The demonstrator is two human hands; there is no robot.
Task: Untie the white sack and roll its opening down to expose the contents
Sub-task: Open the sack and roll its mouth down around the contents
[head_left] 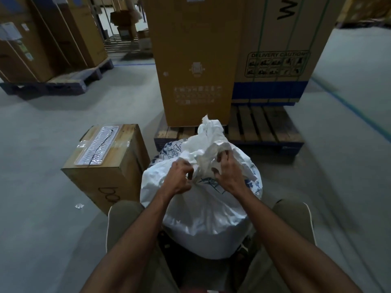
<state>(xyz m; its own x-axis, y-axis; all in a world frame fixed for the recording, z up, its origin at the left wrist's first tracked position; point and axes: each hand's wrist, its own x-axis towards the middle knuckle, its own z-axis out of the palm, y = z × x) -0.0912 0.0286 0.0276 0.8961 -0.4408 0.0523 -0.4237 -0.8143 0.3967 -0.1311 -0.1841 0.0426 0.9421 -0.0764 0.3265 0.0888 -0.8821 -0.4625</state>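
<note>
Both hands, left hand and right hand, are gripping the white sack's bunched neck at frame centre; rolling down not yet begun, contents hidden.

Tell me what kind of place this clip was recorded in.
Most likely a warehouse or storage depot: tall cardboard cartons stand on a wooden pallet, more boxed goods sit on another pallet at the left, and blue lines mark the bare concrete floor.

sack: showing white with blue print
small box: showing brown, with a white ribbed sheet on top
tall box: showing tan with pale markings
right box: showing brown with blue band, green straps
floor: showing grey, blue lines
</note>
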